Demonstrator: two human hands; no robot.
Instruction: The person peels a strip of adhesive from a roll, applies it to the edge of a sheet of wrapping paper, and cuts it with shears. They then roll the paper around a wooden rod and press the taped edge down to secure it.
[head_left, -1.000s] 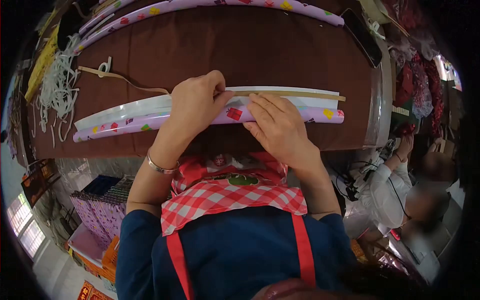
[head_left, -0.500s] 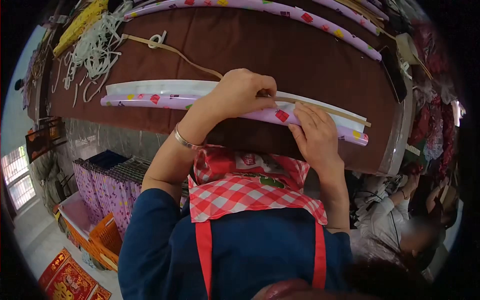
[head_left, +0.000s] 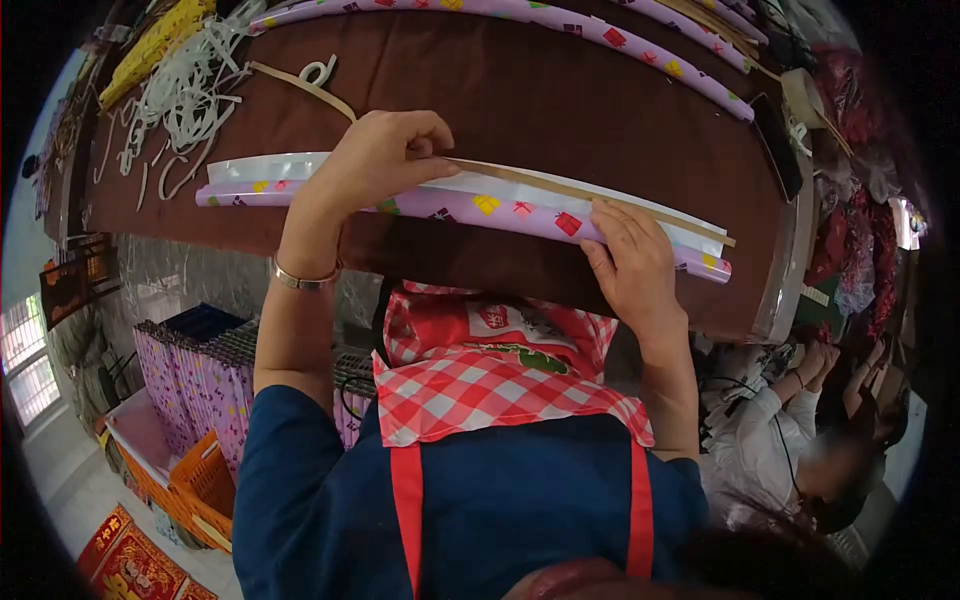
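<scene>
Along the brown cloth-covered bench's (head_left: 540,110) near edge lies a glossy lilac gift-print roll (head_left: 460,210), held by the right hand (head_left: 635,260); the left hand (head_left: 385,155) curls at a flat tan strip (head_left: 560,186), grip unclear. Keeping the strip taut should help.

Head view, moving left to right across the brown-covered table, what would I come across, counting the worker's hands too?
Tangle of white strips → left hand → right hand → dark phone.
</scene>
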